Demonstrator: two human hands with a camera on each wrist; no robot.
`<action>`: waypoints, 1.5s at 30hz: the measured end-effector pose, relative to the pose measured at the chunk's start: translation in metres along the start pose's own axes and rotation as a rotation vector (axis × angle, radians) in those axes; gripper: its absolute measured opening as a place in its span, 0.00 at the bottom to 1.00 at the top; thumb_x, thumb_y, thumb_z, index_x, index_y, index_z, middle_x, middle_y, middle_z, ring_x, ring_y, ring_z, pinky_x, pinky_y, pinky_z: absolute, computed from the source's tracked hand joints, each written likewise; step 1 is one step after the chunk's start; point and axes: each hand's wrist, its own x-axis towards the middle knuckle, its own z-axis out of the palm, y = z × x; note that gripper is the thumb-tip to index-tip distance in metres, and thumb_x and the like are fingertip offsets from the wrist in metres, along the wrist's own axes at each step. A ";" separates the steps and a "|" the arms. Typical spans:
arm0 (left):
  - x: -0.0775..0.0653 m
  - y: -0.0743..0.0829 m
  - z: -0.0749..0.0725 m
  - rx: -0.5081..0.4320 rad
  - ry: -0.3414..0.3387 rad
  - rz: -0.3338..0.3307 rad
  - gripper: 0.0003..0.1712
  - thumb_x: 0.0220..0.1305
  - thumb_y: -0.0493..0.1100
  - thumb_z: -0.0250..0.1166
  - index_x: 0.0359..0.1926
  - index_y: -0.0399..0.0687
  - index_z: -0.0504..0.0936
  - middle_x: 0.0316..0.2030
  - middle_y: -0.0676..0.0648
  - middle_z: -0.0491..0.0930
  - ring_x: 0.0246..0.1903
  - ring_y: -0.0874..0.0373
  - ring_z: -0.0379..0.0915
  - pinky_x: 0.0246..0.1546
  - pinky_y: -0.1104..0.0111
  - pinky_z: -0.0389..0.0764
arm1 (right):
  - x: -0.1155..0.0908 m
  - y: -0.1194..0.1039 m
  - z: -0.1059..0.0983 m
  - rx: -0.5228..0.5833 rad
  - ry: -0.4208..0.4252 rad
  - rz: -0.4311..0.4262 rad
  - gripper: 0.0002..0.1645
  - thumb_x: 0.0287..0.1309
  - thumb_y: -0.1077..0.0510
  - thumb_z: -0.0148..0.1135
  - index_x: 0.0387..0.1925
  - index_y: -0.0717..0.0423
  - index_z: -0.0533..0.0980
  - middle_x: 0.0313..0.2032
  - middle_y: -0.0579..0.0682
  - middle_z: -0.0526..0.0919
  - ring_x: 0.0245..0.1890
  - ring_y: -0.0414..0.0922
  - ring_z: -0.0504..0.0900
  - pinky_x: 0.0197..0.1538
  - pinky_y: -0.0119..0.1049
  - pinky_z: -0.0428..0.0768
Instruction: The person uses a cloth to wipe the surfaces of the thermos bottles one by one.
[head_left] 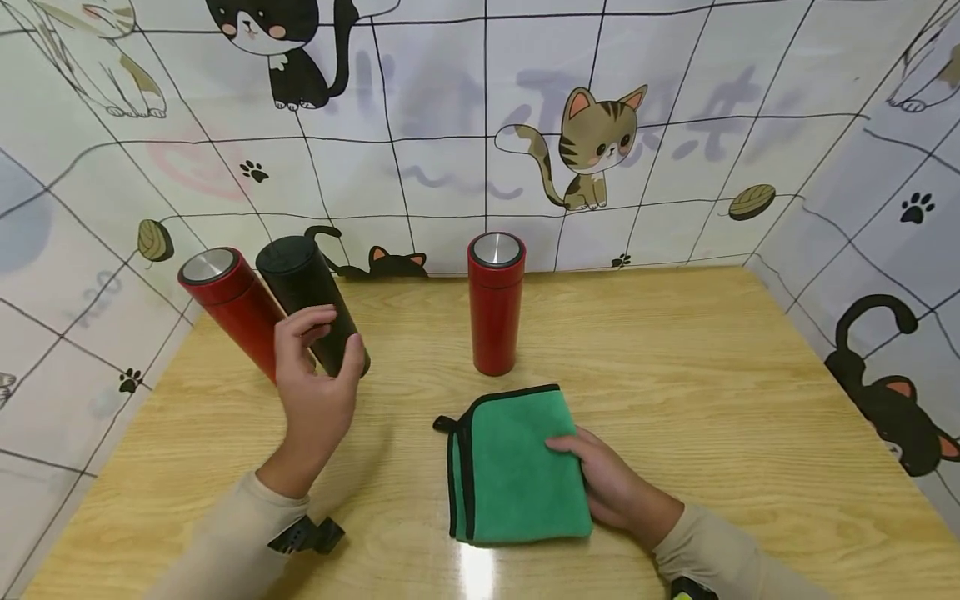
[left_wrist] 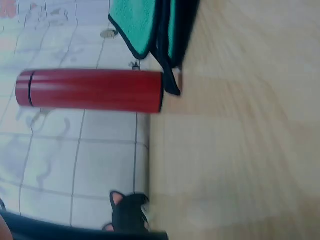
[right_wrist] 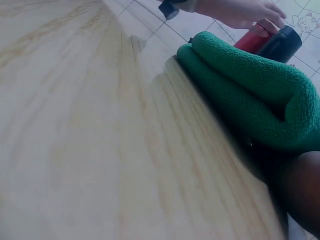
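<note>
My right hand (head_left: 615, 483) grips a folded green towel (head_left: 525, 467) with black trim at its right edge, thumb on top and the other fingers beneath. The towel's folded edge (right_wrist: 250, 95) fills the right side of the right wrist view. On the left, my left hand (head_left: 318, 400) is held in a loose C shape in front of a black thermos bottle (head_left: 300, 275), thumb apart from the fingers and overlapping the bottle's lower part. A red thermos bottle (head_left: 232, 300) with a silver-topped lid stands just left of the black one, partly hidden by that hand.
A second red thermos (head_left: 497, 317) stands upright behind the towel, near the middle of the wooden table (head_left: 712, 375). Cat-printed white sheeting (head_left: 435, 100) rises along the table's back and sides.
</note>
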 end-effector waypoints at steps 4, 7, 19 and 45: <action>-0.001 -0.005 -0.023 0.066 0.055 -0.133 0.33 0.57 0.30 0.66 0.63 0.34 0.66 0.61 0.50 0.68 0.62 0.53 0.63 0.62 0.67 0.67 | -0.001 -0.001 -0.001 -0.001 0.010 0.003 0.40 0.76 0.51 0.46 0.77 0.60 0.42 0.58 0.45 0.78 0.59 0.42 0.80 0.61 0.41 0.80; 0.001 -0.011 -0.032 0.065 0.026 -0.249 0.40 0.59 0.34 0.67 0.70 0.45 0.59 0.68 0.46 0.62 0.68 0.51 0.57 0.69 0.63 0.63 | -0.002 -0.001 -0.001 -0.005 0.011 0.001 0.40 0.76 0.52 0.46 0.77 0.61 0.42 0.58 0.45 0.78 0.58 0.42 0.80 0.60 0.41 0.80; 0.017 -0.043 -0.027 0.046 -0.089 -0.561 0.53 0.64 0.45 0.68 0.78 0.65 0.43 0.75 0.52 0.56 0.74 0.55 0.52 0.78 0.54 0.53 | -0.001 0.000 0.002 -0.006 0.007 -0.003 0.39 0.76 0.52 0.46 0.77 0.61 0.43 0.57 0.45 0.79 0.57 0.42 0.80 0.59 0.41 0.81; -0.032 0.012 0.013 -0.045 -0.269 -0.464 0.50 0.51 0.38 0.78 0.69 0.51 0.58 0.60 0.50 0.70 0.56 0.58 0.69 0.56 0.60 0.71 | -0.028 -0.043 0.044 -0.200 0.293 -0.243 0.26 0.76 0.51 0.49 0.68 0.55 0.62 0.48 0.39 0.82 0.49 0.37 0.83 0.53 0.35 0.83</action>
